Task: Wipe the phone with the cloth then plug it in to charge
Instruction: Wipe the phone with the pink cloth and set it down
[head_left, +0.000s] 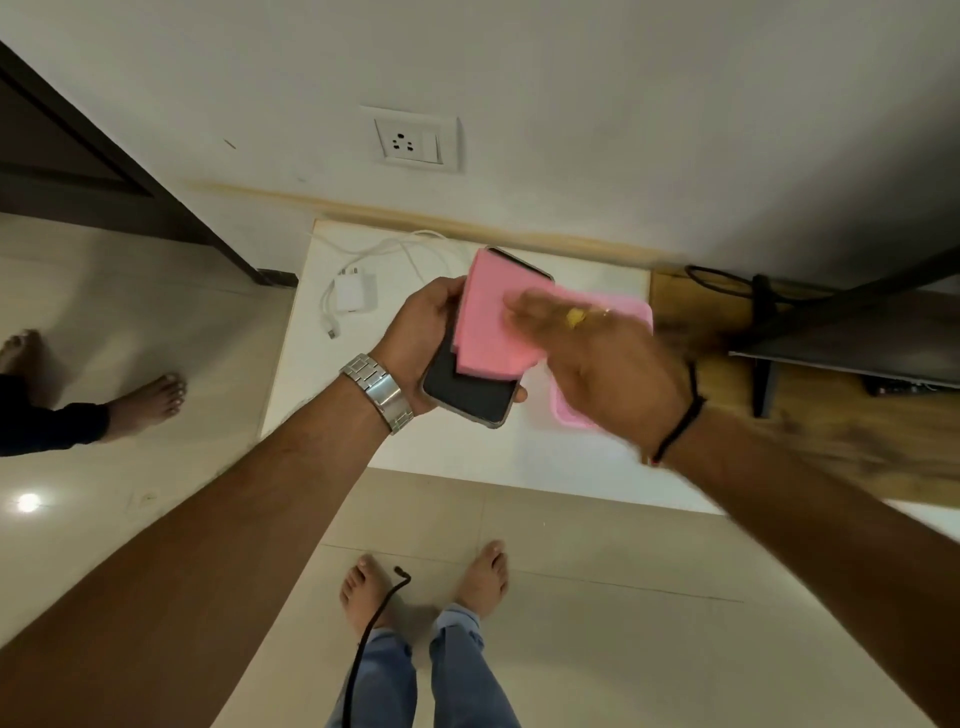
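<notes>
Phone (470, 387), stiff, probably slippery glass, is gripped by its long edges in the left hand (415, 332) above the white worktop (519, 457); the blurred right hand (597, 353) presses the soft pink cloth (493, 322) on its screen.

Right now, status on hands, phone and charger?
Left hand grips phone. Right hand presses pink cloth on screen, blurred. Charger unplugged on white table; wall socket free.
</notes>
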